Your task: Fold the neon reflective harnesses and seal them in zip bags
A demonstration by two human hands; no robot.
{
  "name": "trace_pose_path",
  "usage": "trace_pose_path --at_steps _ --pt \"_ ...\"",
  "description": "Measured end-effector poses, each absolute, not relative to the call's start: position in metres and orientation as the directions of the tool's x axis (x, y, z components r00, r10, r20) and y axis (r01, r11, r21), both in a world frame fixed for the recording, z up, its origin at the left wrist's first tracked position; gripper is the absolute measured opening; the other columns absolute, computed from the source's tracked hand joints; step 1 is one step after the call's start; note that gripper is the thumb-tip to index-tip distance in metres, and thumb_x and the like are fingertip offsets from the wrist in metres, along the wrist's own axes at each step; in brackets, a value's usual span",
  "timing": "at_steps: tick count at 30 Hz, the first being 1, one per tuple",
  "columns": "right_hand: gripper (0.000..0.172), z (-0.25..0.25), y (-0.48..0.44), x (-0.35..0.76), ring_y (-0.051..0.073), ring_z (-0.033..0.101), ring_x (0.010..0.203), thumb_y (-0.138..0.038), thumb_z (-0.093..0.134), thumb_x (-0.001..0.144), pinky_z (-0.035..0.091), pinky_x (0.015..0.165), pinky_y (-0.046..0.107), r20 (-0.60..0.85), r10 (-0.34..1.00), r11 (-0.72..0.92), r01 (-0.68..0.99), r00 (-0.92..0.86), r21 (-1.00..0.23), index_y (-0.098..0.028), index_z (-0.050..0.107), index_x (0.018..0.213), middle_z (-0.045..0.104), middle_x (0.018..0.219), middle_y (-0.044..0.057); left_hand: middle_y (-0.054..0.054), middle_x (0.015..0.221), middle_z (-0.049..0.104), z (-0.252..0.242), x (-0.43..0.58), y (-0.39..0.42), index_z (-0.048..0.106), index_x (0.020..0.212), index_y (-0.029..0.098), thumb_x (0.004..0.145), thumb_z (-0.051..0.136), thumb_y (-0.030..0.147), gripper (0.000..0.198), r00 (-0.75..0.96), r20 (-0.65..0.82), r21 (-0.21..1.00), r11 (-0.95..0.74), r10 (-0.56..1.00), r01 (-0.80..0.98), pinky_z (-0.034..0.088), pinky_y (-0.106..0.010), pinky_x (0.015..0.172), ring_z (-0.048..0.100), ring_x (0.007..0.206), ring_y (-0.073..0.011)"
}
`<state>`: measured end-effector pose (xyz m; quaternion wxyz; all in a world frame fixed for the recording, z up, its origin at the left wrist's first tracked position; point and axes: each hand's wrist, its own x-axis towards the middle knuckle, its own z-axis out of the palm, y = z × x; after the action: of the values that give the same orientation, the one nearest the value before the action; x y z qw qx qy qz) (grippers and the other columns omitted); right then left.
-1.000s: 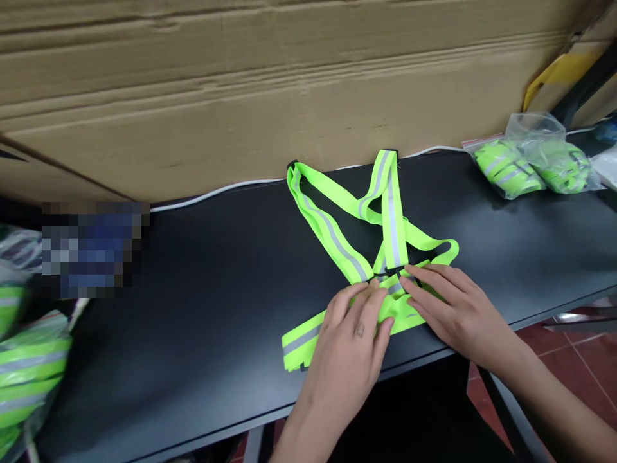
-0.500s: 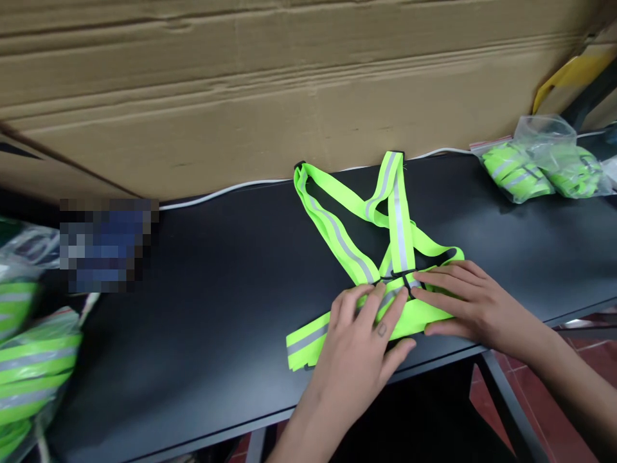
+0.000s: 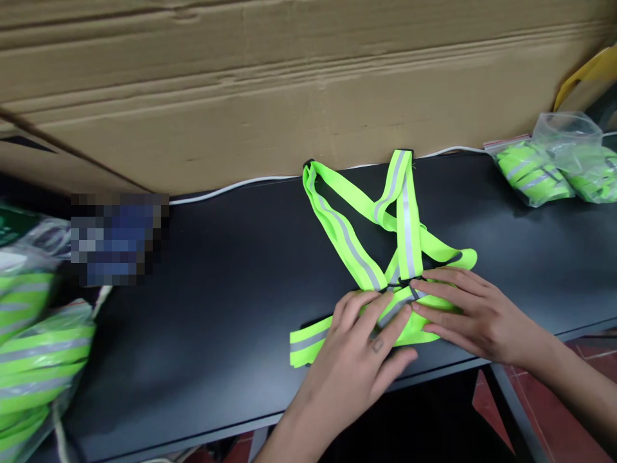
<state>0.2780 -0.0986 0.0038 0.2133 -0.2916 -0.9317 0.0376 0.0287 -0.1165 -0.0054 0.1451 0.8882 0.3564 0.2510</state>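
A neon yellow-green reflective harness vest (image 3: 347, 238) with grey reflective stripes lies flat on the black table, its shoulder straps crossing toward the cardboard. My left hand (image 3: 359, 347) rests flat on its lower band, fingers spread just below the crossing. My right hand (image 3: 465, 308) presses on the same band from the right, fingertips beside a small black plastic buckle (image 3: 409, 281). Neither hand visibly grips the band. Part of the band is hidden under both hands.
The black table (image 3: 193, 334) runs along a large cardboard sheet (image 3: 289, 83), with a white cable (image 3: 231, 190) at its join. Clear plastic bags of folded green vests lie at right (image 3: 535, 173) and left (image 3: 33, 354). A pixelated patch (image 3: 120, 238) hides something on the left.
The whole view has slid to the right across the frames. Both hands have moved closer around the buckle, and the right hand now lies flatter on the band.
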Motion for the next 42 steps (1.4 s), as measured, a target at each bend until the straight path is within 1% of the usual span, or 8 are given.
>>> trace_pose_path --at_steps 4,10,15,19,26,34,39,42 --pt "0.032 0.003 -0.1 0.277 0.031 0.055 0.132 -0.01 0.064 0.091 0.058 0.098 0.046 0.409 0.565 0.821 0.537 -0.717 -0.192 -0.009 0.066 0.123 0.07 0.122 0.017 -0.015 0.113 0.058 -0.009 0.031 -0.117 0.054 0.137 0.016 0.096 0.052 0.007 0.042 0.535 0.363 0.421 -0.647 0.763 0.636 0.055 -0.044 0.085 0.056 0.106 -0.0266" --pt "0.031 0.008 -0.099 0.279 0.036 0.053 0.133 -0.003 0.053 0.093 0.061 0.093 0.048 0.347 0.518 0.85 0.517 -0.782 -0.105 -0.006 0.066 0.122 0.067 0.126 0.022 -0.014 0.118 0.059 -0.013 0.032 -0.122 0.055 0.128 0.01 0.092 0.056 0.0 0.037 0.47 0.382 0.475 -0.606 0.795 0.638 0.054 -0.046 0.096 0.056 0.114 -0.0262" --pt "0.02 0.016 -0.083 0.275 0.029 0.062 0.122 -0.013 0.059 0.095 0.059 0.098 0.046 0.322 0.542 0.84 0.505 -0.776 -0.198 -0.01 0.071 0.11 0.071 0.117 0.017 -0.017 0.128 0.049 -0.014 0.032 -0.122 0.061 0.117 0.013 0.093 0.054 0.001 0.028 0.414 0.365 0.494 -0.55 0.834 0.673 0.06 -0.031 0.078 0.05 0.121 -0.0275" --pt "0.022 0.014 -0.075 0.271 0.026 0.064 0.119 -0.014 0.056 0.096 0.059 0.1 0.046 0.292 0.545 0.838 0.516 -0.786 -0.177 -0.012 0.071 0.113 0.073 0.118 0.013 -0.016 0.117 0.061 -0.009 0.033 -0.121 0.062 0.121 0.009 0.095 0.056 0.008 0.027 0.479 0.348 0.398 -0.589 0.806 0.703 0.057 -0.045 0.092 0.052 0.119 -0.03" --pt "0.059 0.0 -0.108 0.251 0.043 0.037 0.144 -0.019 0.061 0.093 0.049 0.106 0.061 0.207 0.622 0.775 0.631 -0.755 -0.027 -0.017 0.044 0.15 0.048 0.151 0.021 -0.009 0.127 0.069 -0.004 0.031 -0.13 0.061 0.13 0.014 0.1 0.052 0.024 0.033 0.48 0.275 0.271 -0.546 0.833 0.793 0.042 -0.057 0.108 0.057 0.125 -0.0309" --pt "0.062 -0.005 -0.124 0.232 0.037 0.025 0.151 -0.046 0.047 0.101 0.04 0.115 0.057 0.166 0.716 0.691 0.722 -0.678 -0.036 -0.004 0.044 0.147 0.037 0.158 0.023 -0.008 0.132 0.067 0.001 0.024 -0.131 0.062 0.13 0.017 0.1 0.051 0.028 0.034 0.487 0.256 0.309 -0.548 0.835 0.778 0.04 -0.053 0.111 0.055 0.129 -0.0291" --pt "0.076 -0.003 -0.127 0.231 0.041 0.029 0.148 -0.059 0.046 0.098 0.043 0.111 0.055 0.163 0.725 0.68 0.733 -0.669 -0.015 0.002 0.049 0.142 0.048 0.148 0.027 -0.017 0.13 0.063 0.009 -0.023 -0.144 0.055 0.14 0.018 0.097 0.051 0.046 0.051 0.37 0.146 0.171 -0.392 0.917 0.904 0.052 -0.055 0.089 0.058 0.117 -0.0385" --pt "0.079 -0.002 -0.131 0.23 0.042 0.039 0.141 -0.064 0.045 0.096 0.038 0.112 0.058 0.19 0.734 0.663 0.748 -0.652 0.006 0.002 0.053 0.139 0.06 0.135 0.024 -0.013 0.115 0.067 0.013 -0.054 -0.156 0.052 0.143 0.023 0.097 0.048 0.055 0.056 0.33 0.074 0.214 -0.338 0.941 0.917 0.057 -0.04 0.07 0.068 0.092 -0.03"
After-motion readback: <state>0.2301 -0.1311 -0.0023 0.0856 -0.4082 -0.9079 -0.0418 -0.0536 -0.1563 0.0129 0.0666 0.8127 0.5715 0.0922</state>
